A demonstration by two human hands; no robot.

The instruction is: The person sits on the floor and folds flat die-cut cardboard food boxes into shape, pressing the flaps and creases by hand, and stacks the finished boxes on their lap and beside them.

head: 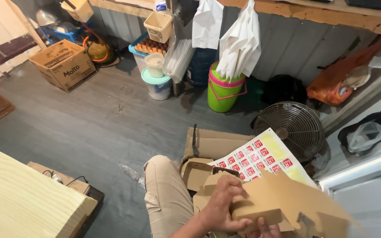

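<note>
Left hand (pixel 223 205) closed around a folded cardboard box (pixel 283 202); right hand (pixel 264 230) fingertips grip its underside. Sticker sheet (pixel 261 156) lies just behind.

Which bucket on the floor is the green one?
The bright green plastic bucket with the pink rim and handle, standing under the hanging white bags. The other, a white bucket with a teal lid, stands to its left.
</note>
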